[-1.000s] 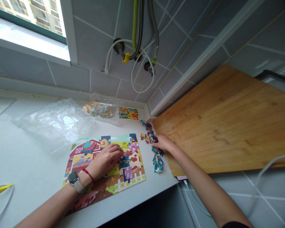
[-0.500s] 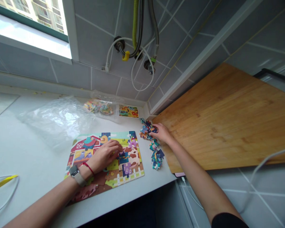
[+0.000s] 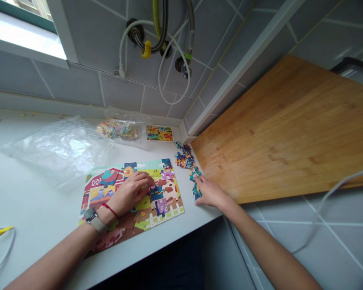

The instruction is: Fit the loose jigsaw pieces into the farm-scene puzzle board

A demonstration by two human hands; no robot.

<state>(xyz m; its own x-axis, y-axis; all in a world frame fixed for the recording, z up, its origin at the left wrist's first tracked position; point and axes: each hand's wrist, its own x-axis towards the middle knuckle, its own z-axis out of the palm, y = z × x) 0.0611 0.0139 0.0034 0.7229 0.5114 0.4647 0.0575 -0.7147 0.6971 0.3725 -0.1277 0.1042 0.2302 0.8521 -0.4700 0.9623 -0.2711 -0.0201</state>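
Observation:
A farm-scene jigsaw puzzle lies flat on the white counter, with a red barn, cows and a white fence; several dark blue pieces sit on it. My left hand, wearing a watch and a red string bracelet, rests over its middle. Its fingers are curled together, and whatever they pinch is hidden. A heap of loose puzzle pieces runs in a strip right of the puzzle. At the near end of that strip, my right hand is open, thumb and fingers apart around the pieces, touching them.
Behind the puzzle lie a crumpled clear plastic bag, a bag of more puzzle pieces and a small picture card. A wooden board borders the strip on the right. Hoses and a white cable hang on the tiled wall.
My right hand has moved from the far part of the heap toward its near end. The left hand stays over the puzzle. The view has shifted slightly.

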